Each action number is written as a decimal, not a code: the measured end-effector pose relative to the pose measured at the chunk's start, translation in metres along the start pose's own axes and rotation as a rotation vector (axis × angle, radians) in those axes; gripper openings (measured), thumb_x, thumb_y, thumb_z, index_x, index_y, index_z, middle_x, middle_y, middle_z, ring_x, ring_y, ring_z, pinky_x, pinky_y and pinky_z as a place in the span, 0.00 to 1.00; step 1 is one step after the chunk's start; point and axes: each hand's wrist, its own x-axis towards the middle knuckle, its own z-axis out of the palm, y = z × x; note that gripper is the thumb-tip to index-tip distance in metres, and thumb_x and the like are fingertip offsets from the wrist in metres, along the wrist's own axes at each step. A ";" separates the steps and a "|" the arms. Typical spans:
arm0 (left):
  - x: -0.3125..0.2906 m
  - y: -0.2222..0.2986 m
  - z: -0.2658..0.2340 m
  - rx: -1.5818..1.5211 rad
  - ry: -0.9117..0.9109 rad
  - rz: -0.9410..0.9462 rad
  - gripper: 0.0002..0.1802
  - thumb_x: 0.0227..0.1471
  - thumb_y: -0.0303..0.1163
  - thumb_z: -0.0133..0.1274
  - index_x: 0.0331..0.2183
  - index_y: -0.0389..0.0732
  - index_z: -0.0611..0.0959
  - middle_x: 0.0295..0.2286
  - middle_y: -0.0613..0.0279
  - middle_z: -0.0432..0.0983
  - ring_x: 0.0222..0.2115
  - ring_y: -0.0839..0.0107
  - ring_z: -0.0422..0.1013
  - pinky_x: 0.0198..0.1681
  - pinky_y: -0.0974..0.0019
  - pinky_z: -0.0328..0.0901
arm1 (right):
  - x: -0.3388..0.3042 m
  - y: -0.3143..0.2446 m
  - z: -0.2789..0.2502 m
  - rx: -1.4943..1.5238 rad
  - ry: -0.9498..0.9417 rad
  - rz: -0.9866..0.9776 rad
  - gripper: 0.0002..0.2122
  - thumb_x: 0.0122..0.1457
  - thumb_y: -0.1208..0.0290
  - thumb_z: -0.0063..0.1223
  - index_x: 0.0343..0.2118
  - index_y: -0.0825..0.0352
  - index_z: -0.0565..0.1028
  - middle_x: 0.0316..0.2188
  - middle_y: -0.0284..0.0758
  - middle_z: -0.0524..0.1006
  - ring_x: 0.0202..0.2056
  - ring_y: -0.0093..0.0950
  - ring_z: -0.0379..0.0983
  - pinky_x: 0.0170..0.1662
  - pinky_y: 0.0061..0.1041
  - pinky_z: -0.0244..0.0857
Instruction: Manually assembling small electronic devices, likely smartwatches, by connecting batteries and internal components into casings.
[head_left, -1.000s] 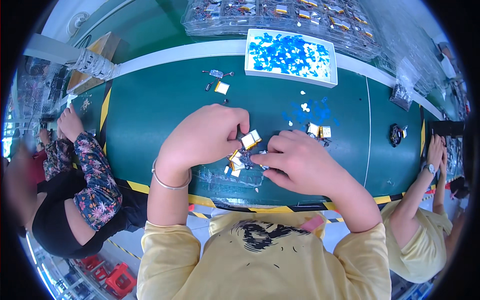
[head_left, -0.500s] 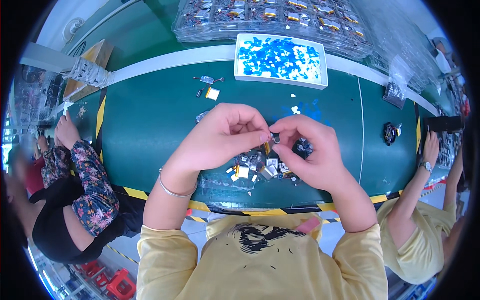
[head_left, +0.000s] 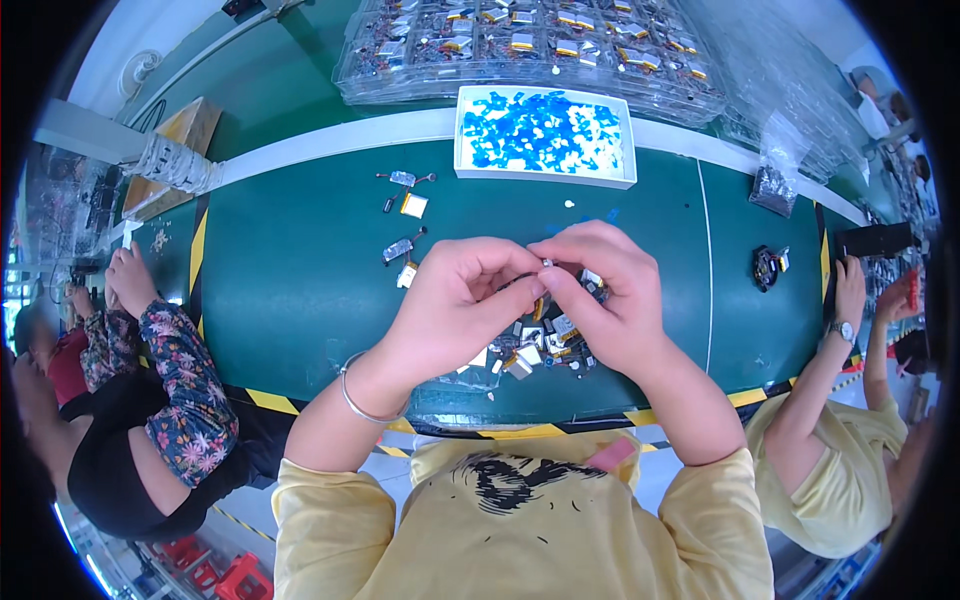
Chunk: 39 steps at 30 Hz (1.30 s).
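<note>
Fingers [head_left: 522, 292] of L hand [head_left: 450, 300] & R hand [head_left: 622, 290] pinched tog. on a small part [head_left: 547, 263] btwn tips, w/ lots remaining in loose parts pile [head_left: 529, 353] just below them, 2 wired modules [head_left: 403, 179] [head_left: 398, 248] to their left prob. done.

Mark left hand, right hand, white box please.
Left hand [head_left: 448, 308]: head view, middle of the hand.
Right hand [head_left: 628, 300]: head view, middle of the hand.
White box [head_left: 545, 179]: head view, near side wall.

I can read no words or numbers from here; the near yellow shirt [head_left: 520, 555] carries sketchy black marks [head_left: 500, 485], and the watch [head_left: 846, 330] on the right is too small to read.
</note>
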 end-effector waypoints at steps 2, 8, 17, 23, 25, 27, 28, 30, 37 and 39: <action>0.001 0.001 0.001 0.013 -0.011 0.002 0.05 0.51 0.20 0.50 0.33 0.31 0.79 0.26 0.66 0.74 0.26 0.85 0.67 0.29 0.80 0.63 | 0.001 0.003 -0.003 0.003 -0.007 0.005 0.07 0.50 0.81 0.52 0.33 0.70 0.77 0.29 0.37 0.75 0.30 0.26 0.71 0.33 0.21 0.65; 0.003 0.000 0.002 -0.005 0.014 -0.028 0.06 0.51 0.21 0.51 0.33 0.32 0.79 0.25 0.65 0.75 0.23 0.84 0.67 0.26 0.79 0.62 | 0.004 0.005 -0.011 -0.138 0.088 -0.108 0.06 0.45 0.82 0.54 0.29 0.69 0.77 0.26 0.37 0.75 0.28 0.28 0.72 0.30 0.22 0.65; 0.001 -0.006 0.004 0.163 0.040 -0.005 0.06 0.51 0.21 0.50 0.33 0.31 0.79 0.25 0.68 0.74 0.23 0.88 0.65 0.24 0.81 0.60 | 0.007 0.005 -0.011 -0.270 0.004 -0.250 0.05 0.39 0.83 0.54 0.22 0.67 0.73 0.22 0.35 0.73 0.25 0.28 0.70 0.28 0.22 0.63; 0.004 -0.007 0.003 0.091 -0.014 -0.063 0.08 0.51 0.20 0.50 0.36 0.32 0.79 0.30 0.62 0.77 0.26 0.83 0.67 0.28 0.79 0.64 | 0.043 0.034 -0.047 -0.792 0.324 -0.235 0.11 0.49 0.83 0.47 0.36 0.67 0.74 0.34 0.36 0.73 0.35 0.32 0.69 0.37 0.24 0.63; 0.007 -0.007 0.000 0.060 0.052 0.016 0.10 0.51 0.20 0.49 0.38 0.33 0.79 0.32 0.61 0.77 0.26 0.83 0.67 0.29 0.79 0.63 | 0.037 0.040 -0.051 -0.801 0.370 -0.019 0.14 0.50 0.83 0.46 0.41 0.66 0.73 0.36 0.37 0.73 0.37 0.31 0.69 0.39 0.24 0.63; 0.009 -0.003 -0.010 0.115 0.025 -0.007 0.11 0.52 0.21 0.48 0.39 0.33 0.78 0.31 0.62 0.77 0.25 0.83 0.67 0.28 0.79 0.63 | 0.028 0.036 -0.052 -0.704 0.331 -0.008 0.15 0.50 0.82 0.46 0.42 0.65 0.72 0.35 0.37 0.73 0.36 0.31 0.69 0.39 0.24 0.63; 0.012 -0.001 -0.014 0.135 -0.015 -0.032 0.11 0.52 0.22 0.48 0.39 0.34 0.78 0.29 0.64 0.77 0.24 0.83 0.67 0.27 0.79 0.63 | 0.023 0.034 -0.051 -0.603 0.279 0.003 0.16 0.50 0.82 0.47 0.43 0.65 0.72 0.35 0.37 0.73 0.36 0.30 0.69 0.38 0.24 0.64; 0.023 0.006 -0.017 0.210 -0.034 -0.141 0.12 0.49 0.23 0.51 0.39 0.36 0.79 0.25 0.67 0.77 0.21 0.83 0.67 0.23 0.76 0.62 | 0.020 0.028 -0.048 -0.512 0.223 0.049 0.11 0.50 0.80 0.49 0.38 0.67 0.75 0.30 0.36 0.75 0.30 0.27 0.71 0.33 0.22 0.64; 0.028 -0.005 -0.012 1.237 0.381 0.362 0.12 0.43 0.29 0.55 0.33 0.37 0.78 0.24 0.57 0.74 0.25 0.57 0.73 0.28 0.60 0.67 | 0.012 0.010 -0.036 -0.441 0.047 0.048 0.07 0.50 0.79 0.52 0.33 0.69 0.76 0.27 0.36 0.75 0.26 0.26 0.71 0.31 0.22 0.65; 0.016 0.003 -0.011 1.248 0.408 0.355 0.10 0.42 0.29 0.56 0.31 0.38 0.78 0.23 0.57 0.73 0.25 0.58 0.72 0.27 0.59 0.66 | 0.010 0.010 -0.034 -0.429 0.010 0.062 0.07 0.49 0.79 0.53 0.32 0.69 0.76 0.27 0.36 0.75 0.25 0.26 0.71 0.30 0.22 0.65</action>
